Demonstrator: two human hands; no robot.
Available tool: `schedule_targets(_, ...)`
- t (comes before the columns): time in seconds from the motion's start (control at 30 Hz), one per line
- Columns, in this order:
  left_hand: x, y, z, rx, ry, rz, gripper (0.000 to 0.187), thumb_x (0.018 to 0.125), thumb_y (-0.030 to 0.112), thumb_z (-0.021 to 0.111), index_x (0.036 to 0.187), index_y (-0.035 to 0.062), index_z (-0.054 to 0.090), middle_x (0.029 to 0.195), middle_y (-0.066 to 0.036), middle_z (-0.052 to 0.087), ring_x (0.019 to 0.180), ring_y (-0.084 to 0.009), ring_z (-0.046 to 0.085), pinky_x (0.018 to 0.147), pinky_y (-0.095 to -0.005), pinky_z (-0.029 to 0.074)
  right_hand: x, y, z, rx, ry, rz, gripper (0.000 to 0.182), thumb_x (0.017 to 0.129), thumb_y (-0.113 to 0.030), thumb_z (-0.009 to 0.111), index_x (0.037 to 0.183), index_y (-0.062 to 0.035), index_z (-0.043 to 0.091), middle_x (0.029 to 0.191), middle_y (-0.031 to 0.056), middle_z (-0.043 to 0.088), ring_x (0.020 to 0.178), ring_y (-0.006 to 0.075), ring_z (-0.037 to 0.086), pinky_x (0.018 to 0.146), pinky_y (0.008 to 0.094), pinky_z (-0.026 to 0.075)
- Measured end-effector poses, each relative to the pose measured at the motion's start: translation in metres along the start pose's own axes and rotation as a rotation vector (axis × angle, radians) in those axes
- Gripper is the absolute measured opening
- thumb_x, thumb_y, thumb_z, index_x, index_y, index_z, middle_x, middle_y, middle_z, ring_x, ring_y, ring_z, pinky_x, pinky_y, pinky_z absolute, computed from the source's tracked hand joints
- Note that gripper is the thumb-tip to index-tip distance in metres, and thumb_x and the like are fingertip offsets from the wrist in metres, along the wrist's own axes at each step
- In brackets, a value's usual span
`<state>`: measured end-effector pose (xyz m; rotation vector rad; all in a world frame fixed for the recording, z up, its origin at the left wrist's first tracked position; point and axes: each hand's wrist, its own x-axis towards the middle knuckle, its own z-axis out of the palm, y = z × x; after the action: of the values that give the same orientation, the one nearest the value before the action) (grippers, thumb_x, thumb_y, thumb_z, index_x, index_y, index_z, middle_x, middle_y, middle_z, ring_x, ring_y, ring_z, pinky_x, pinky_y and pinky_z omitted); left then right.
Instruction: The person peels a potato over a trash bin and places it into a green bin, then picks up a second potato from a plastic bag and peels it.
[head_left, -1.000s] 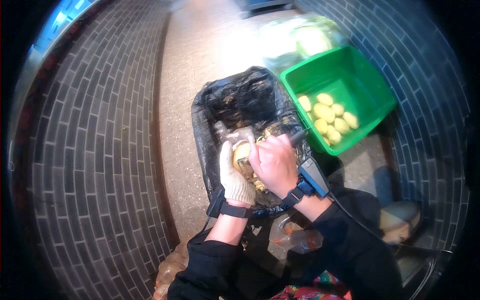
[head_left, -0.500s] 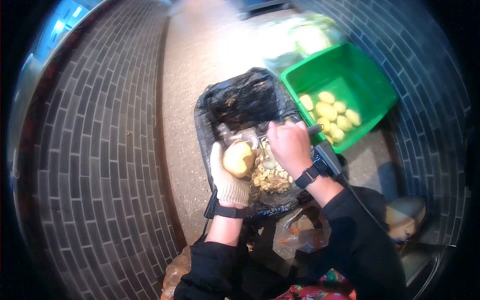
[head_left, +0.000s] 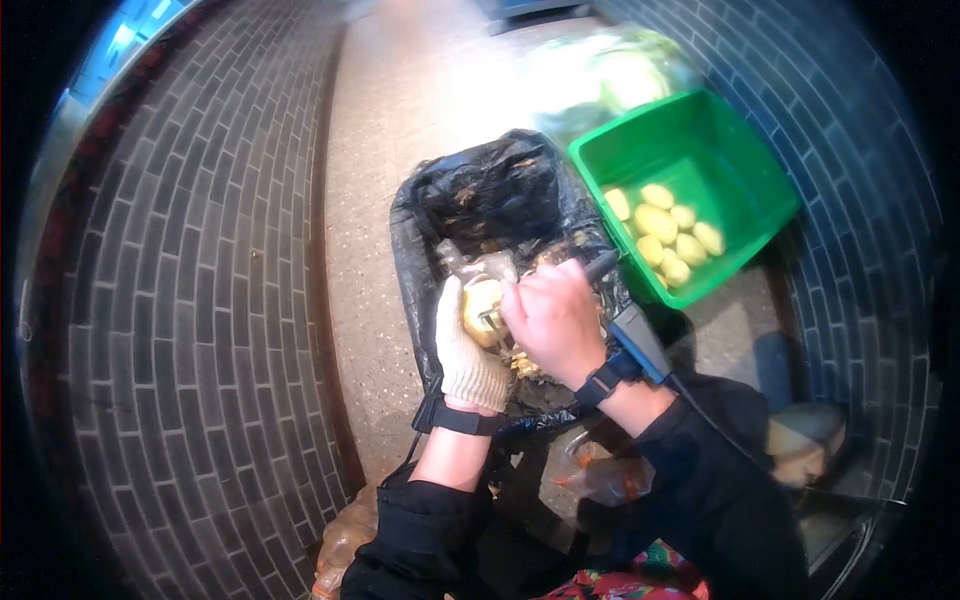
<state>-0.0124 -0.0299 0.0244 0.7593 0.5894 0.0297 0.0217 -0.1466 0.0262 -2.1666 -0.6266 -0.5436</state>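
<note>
Cloth with bright flowers [head_left: 640, 572] is closest to you, by your dark sleeves [head_left: 690, 465]. Near it, a clear bag with orange bits [head_left: 605, 478] lies by the bin, and a brown bag [head_left: 345, 535] sits at your left; your feet could catch on them. A thin black cord [head_left: 715, 430] runs from the box [head_left: 638, 340] at your right wrist, and it could snag and tug your arm. Your left hand [head_left: 465, 350], in a white knit glove, is curled round one side of a potato [head_left: 481, 310], held over the bin. Your right hand [head_left: 555, 318] is bare and closed round what looks like a peeler [head_left: 602, 266], its dark handle poking out past your fist. The metal end looks very near your thumb, so if the potato is slick and turns, you could get cut. The potato could also drop into the peels [head_left: 527, 368] and get mucky. The bin [head_left: 408, 250] has a crumpled black lining. Just beside it on the right, the green tub [head_left: 745, 180] holds smooth yellow potatoes [head_left: 657, 221]; its edge is near your handle, so a wide swing might bump it. Farther on, a shiny bag, maybe of greens [head_left: 620, 80], sits in the glare, and brick walls [head_left: 200, 250] on both sides leave little room.
</note>
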Motion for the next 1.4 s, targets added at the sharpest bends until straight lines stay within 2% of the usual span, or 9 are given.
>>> schedule_targets(0.43, 0.001, 0.001, -0.005, 0.061, 0.097, 0.059, 0.046, 0.096, 0.043, 0.050, 0.109, 0.0022, 0.066, 0.101, -0.013, 0.071, 0.091, -0.0247, 0.068, 0.082, -0.0364, 0.055, 0.000, 0.037, 0.017, -0.146, 0.148, -0.034, 0.031, 0.087, -0.016, 0.061, 0.057, -0.0107, 0.064, 0.060, 0.0047, 0.064, 0.066, 0.0227, 0.059, 0.070, 0.0404, 0.041)
schedule_targets(0.53, -0.005, 0.010, -0.007, 0.031, -0.035, 0.079, 0.046, 0.096, 0.044, 0.050, 0.110, 0.0019, 0.066, 0.101, -0.012, 0.071, 0.091, -0.0249, 0.068, 0.082, -0.0362, 0.055, 0.005, 0.048, 0.008, -0.318, 0.061, 0.065, 0.034, 0.088, -0.017, 0.061, 0.055, -0.0104, 0.063, 0.060, 0.0053, 0.064, 0.065, 0.0237, 0.058, 0.070, 0.0410, 0.041)
schedule_targets(0.73, 0.003, 0.008, -0.010, 0.055, -0.006, 0.064, 0.048, 0.096, 0.046, 0.051, 0.112, 0.0028, 0.065, 0.105, -0.011, 0.071, 0.093, -0.0236, 0.068, 0.084, -0.0370, 0.055, 0.010, 0.023, -0.002, 0.075, 0.018, 0.113, 0.044, 0.096, -0.023, 0.054, 0.055, -0.0087, 0.061, 0.058, 0.0106, 0.060, 0.064, 0.0293, 0.058, 0.069, 0.0429, 0.041)
schedule_targets(0.87, 0.000, 0.009, -0.003, 0.002, -0.036, 0.077, 0.050, 0.096, 0.048, 0.051, 0.113, 0.0039, 0.066, 0.105, -0.011, 0.070, 0.095, -0.0242, 0.068, 0.084, -0.0372, 0.055, 0.013, 0.026, -0.001, 0.446, -0.087, 0.356, 0.049, 0.101, -0.025, 0.046, 0.058, -0.0062, 0.060, 0.057, 0.0157, 0.056, 0.060, 0.0354, 0.056, 0.063, 0.0481, 0.041)
schedule_targets(1.0, 0.003, 0.014, -0.003, -0.015, -0.004, 0.037, 0.052, 0.094, 0.053, 0.051, 0.112, 0.0059, 0.066, 0.103, -0.010, 0.071, 0.091, -0.0237, 0.068, 0.079, -0.0365, 0.055, 0.017, 0.022, -0.006, 0.335, -0.074, 0.328, 0.053, 0.101, -0.029, 0.045, 0.057, -0.0043, 0.060, 0.057, 0.0171, 0.057, 0.060, 0.0359, 0.058, 0.061, 0.0468, 0.043)
schedule_targets(1.07, 0.001, 0.018, -0.003, 0.012, 0.007, 0.040, 0.052, 0.094, 0.054, 0.051, 0.110, 0.0069, 0.066, 0.101, -0.010, 0.071, 0.089, -0.0231, 0.068, 0.076, -0.0356, 0.055, 0.019, 0.023, -0.016, 0.329, -0.208, 0.465, 0.054, 0.101, -0.031, 0.044, 0.058, -0.0031, 0.062, 0.059, 0.0181, 0.060, 0.063, 0.0355, 0.062, 0.064, 0.0446, 0.046)
schedule_targets(1.2, 0.001, 0.019, -0.003, 0.059, 0.007, 0.070, 0.050, 0.094, 0.055, 0.050, 0.107, 0.0096, 0.067, 0.095, -0.008, 0.072, 0.082, -0.0208, 0.068, 0.067, -0.0324, 0.054, 0.015, 0.026, -0.020, 0.175, -0.317, 0.461, 0.053, 0.100, -0.033, 0.042, 0.063, -0.0022, 0.066, 0.063, 0.0191, 0.063, 0.066, 0.0368, 0.064, 0.067, 0.0453, 0.048)
schedule_targets(1.27, 0.005, 0.016, -0.007, 0.065, 0.003, 0.085, 0.051, 0.094, 0.055, 0.050, 0.107, 0.0091, 0.067, 0.094, -0.008, 0.072, 0.082, -0.0206, 0.068, 0.067, -0.0319, 0.053, 0.010, 0.029, -0.016, -0.008, -0.351, 0.294, 0.053, 0.100, -0.032, 0.041, 0.066, -0.0013, 0.067, 0.065, 0.0198, 0.064, 0.068, 0.0395, 0.064, 0.070, 0.0488, 0.049)
schedule_targets(1.4, 0.005, 0.013, -0.005, 0.078, 0.003, 0.091, 0.052, 0.094, 0.055, 0.051, 0.109, 0.0077, 0.067, 0.095, -0.008, 0.072, 0.082, -0.0198, 0.068, 0.067, -0.0308, 0.053, 0.010, 0.028, -0.017, 0.080, -0.333, 0.315, 0.058, 0.102, -0.036, 0.037, 0.066, -0.0016, 0.067, 0.067, 0.0204, 0.064, 0.070, 0.0405, 0.064, 0.074, 0.0503, 0.049)
